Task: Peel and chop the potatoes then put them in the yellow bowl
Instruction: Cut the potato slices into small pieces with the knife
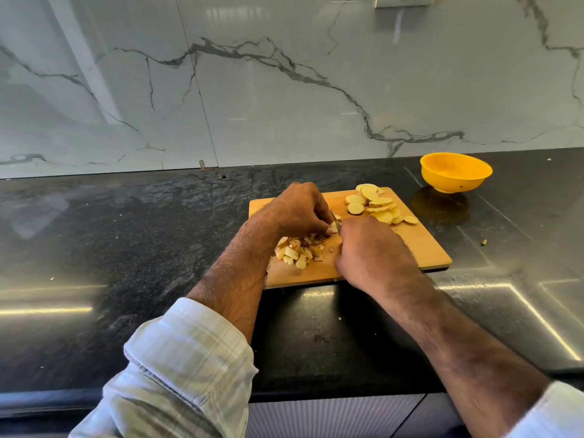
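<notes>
Chopping is under way on the cutting board (pixel 423 245): the left hand (pixel 297 210) pinches potato pieces (pixel 333 228) with curled fingertips, and the right hand (pixel 373 251) is clenched round a knife (pixel 335 221), mostly hidden. Diced potato (pixel 298 249) lies beside them; slices (pixel 376 205) wait behind. Keep fingertips tucked, cuts even. The yellow bowl (pixel 455 172) stands empty on the counter (pixel 126 235).

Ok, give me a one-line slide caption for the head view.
Left hand steadies potato slices while right hand dices them with a knife on the wooden cutting board; yellow bowl waits empty.
</notes>
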